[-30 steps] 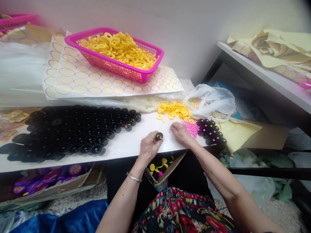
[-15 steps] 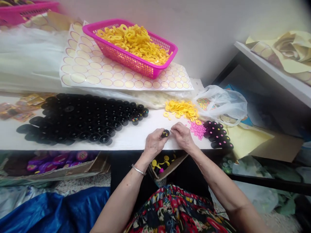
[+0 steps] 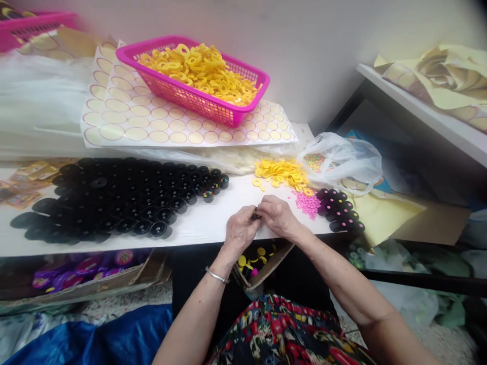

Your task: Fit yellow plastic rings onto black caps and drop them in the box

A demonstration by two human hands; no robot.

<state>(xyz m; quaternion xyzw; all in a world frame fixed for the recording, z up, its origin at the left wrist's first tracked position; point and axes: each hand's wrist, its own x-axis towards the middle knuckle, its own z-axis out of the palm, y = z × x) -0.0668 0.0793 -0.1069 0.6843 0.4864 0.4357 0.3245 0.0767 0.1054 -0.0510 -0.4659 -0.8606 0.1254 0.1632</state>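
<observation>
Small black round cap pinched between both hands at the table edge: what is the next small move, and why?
Probably set the small black round cap down beside the row of black caps with pink inserts. The left hand and right hand are both closed on it, fingertips meeting over its top, which suggests a piece is being pressed in. The cap's top is hidden, so I cannot tell whether it is seated.

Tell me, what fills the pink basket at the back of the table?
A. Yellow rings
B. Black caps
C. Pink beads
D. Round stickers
A: the pink basket is heaped with yellow rings, while the sticker sheets lie under it and the black caps stand on the table in front.
</observation>
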